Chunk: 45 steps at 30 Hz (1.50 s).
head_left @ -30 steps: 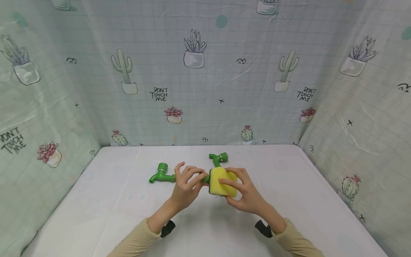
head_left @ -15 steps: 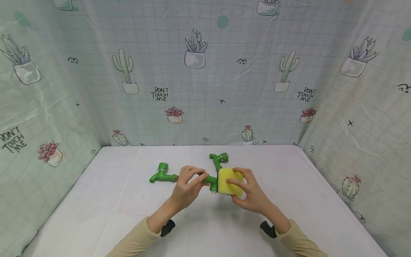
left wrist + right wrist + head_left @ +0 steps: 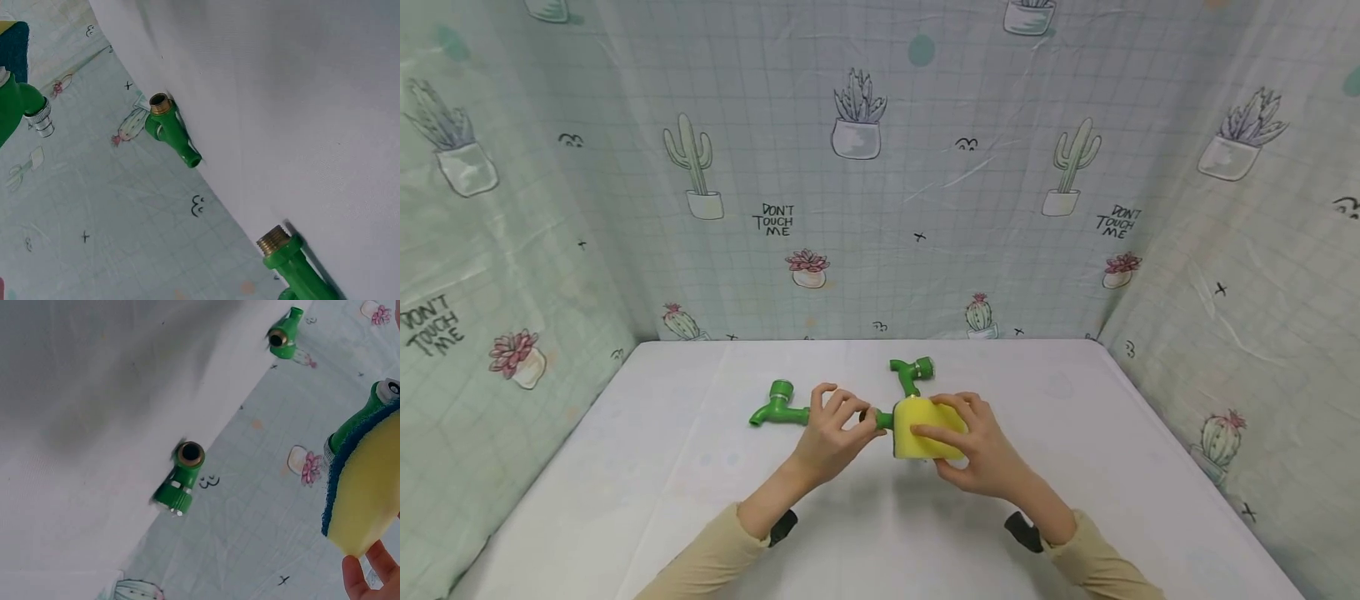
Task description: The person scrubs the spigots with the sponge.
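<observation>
My left hand (image 3: 833, 435) pinches one end of a green faucet (image 3: 884, 420) above the table. Part of that faucet, with a silvery ribbed outlet, shows at the edge of the left wrist view. My right hand (image 3: 983, 446) holds a yellow sponge (image 3: 912, 440), thumb below and fingers spread over its face. The sponge's dark blue scouring side (image 3: 340, 469) lies against the faucet and covers much of it in the head view. In the right wrist view the sponge is bent around the faucet body.
Two more green faucets lie on the white table (image 3: 700, 517): one at left (image 3: 778, 408), one behind the sponge (image 3: 913, 373). Brass threaded ends (image 3: 273, 240) show on them. A cactus-printed cloth (image 3: 917, 192) rises behind the table and at both sides.
The sponge slid right along the faucet, baring its silvery outlet, then came back left over it. My left hand still holds the faucet, its fingers shifted slightly. The lying faucets stayed put.
</observation>
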Tool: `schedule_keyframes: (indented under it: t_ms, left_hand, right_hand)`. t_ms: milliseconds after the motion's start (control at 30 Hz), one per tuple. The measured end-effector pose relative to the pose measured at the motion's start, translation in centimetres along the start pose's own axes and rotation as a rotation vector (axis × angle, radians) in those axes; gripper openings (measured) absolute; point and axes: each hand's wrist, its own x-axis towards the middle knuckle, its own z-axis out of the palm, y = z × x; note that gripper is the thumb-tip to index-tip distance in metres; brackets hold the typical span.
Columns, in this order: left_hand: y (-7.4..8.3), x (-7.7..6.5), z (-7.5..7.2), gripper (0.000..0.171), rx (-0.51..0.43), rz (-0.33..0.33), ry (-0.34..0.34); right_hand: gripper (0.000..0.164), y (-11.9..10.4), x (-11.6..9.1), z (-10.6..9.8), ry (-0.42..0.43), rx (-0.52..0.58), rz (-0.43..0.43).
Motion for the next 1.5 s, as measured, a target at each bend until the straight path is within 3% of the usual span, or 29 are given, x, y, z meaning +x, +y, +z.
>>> schedule_keyframes:
  t_ms: [233, 500, 967, 1500]
  left_hand:
    - [-0.5, -0.4, -0.1, 0.028, 0.046, -0.015, 0.05]
    - [-0.8, -0.2, 0.1, 0.023, 0.051, 0.066, 0.129]
    - [0.2, -0.1, 0.4, 0.017, 0.05, 0.085, 0.119]
    - [-0.2, 0.0, -0.5, 0.018, 0.006, 0.09, 0.212]
  right_hand:
    - [0.059, 1.0, -0.7, -0.1, -0.007, -0.055, 0.032]
    - [0.057, 0.9, -0.4, -0.5, -0.019, -0.015, 0.042]
    - [0.055, -0.4, 0.9, -0.2, 0.001, 0.038, -0.004]
    - [0.058, 1.5, -0.8, -0.4, -0.019, 0.083, 0.088]
